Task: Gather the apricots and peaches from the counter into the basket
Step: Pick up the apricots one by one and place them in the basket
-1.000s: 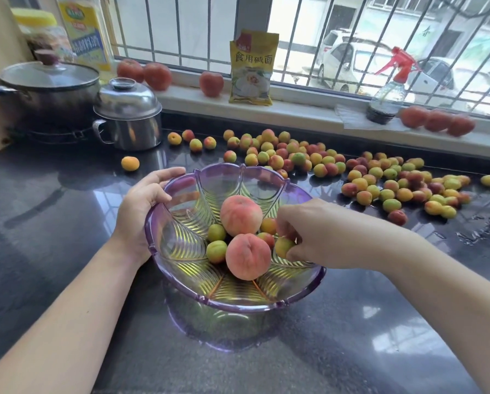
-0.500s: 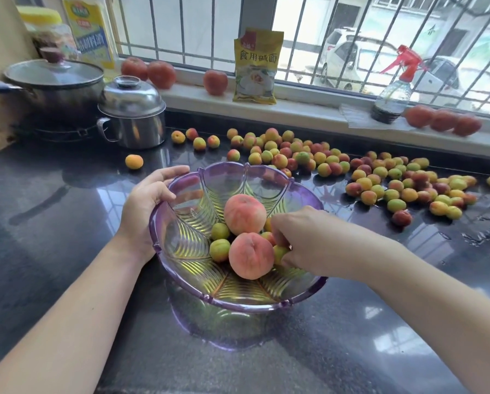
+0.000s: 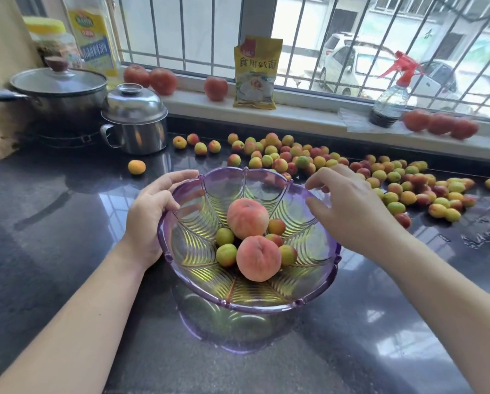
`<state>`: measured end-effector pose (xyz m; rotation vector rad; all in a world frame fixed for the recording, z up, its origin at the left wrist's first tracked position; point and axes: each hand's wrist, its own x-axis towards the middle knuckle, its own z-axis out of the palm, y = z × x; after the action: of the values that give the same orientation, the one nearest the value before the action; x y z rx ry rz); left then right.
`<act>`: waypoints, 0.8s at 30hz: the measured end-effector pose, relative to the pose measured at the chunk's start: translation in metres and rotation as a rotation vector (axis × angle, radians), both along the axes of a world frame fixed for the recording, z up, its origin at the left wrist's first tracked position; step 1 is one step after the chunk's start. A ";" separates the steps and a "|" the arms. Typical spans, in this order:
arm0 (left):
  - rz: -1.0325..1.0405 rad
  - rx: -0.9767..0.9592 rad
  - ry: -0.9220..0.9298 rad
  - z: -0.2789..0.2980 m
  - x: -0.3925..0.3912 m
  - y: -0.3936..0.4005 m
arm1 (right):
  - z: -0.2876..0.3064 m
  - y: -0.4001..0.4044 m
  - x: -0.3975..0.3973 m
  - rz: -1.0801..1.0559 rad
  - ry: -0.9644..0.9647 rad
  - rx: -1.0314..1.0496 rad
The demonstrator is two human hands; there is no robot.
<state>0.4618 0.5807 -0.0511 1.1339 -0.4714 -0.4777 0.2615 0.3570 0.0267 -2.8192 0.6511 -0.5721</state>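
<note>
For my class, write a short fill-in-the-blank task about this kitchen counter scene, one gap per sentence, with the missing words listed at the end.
1. The left hand grips the rim of the ______ basket.
2. The basket holds ______ large peaches among smaller apricots.
3. The right hand hovers over the basket's edge, its fingers spread and holding ______.
4. The spray bottle on the windowsill has a ______ trigger head.

Missing words: purple; two; nothing; red
</note>
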 end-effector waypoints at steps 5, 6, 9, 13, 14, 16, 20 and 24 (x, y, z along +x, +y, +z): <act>-0.009 0.001 -0.012 0.000 0.000 0.001 | -0.025 -0.004 -0.001 -0.147 0.108 0.195; -0.010 -0.002 0.000 -0.001 0.002 0.002 | -0.028 -0.003 0.002 -0.154 0.100 0.251; 0.048 -0.038 0.064 0.000 0.009 0.006 | -0.028 -0.003 0.020 -0.087 0.045 0.265; 0.057 -0.120 0.277 0.006 0.021 0.023 | -0.021 0.004 0.062 0.094 0.051 0.293; 0.028 -0.097 0.327 0.007 0.024 0.032 | -0.020 0.009 0.075 0.137 0.055 0.319; -0.057 -0.049 0.378 0.009 0.028 0.055 | -0.020 0.022 0.099 0.227 0.070 0.349; -0.122 -0.104 0.428 0.009 0.036 0.103 | -0.018 0.059 0.145 0.381 0.124 0.377; -0.105 -0.179 0.474 0.003 0.044 0.142 | -0.005 0.085 0.191 0.488 0.252 0.560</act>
<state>0.5062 0.7222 -0.0480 0.7918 -0.1543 -0.7579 0.4525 0.4418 0.0220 -2.3866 0.1059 0.0549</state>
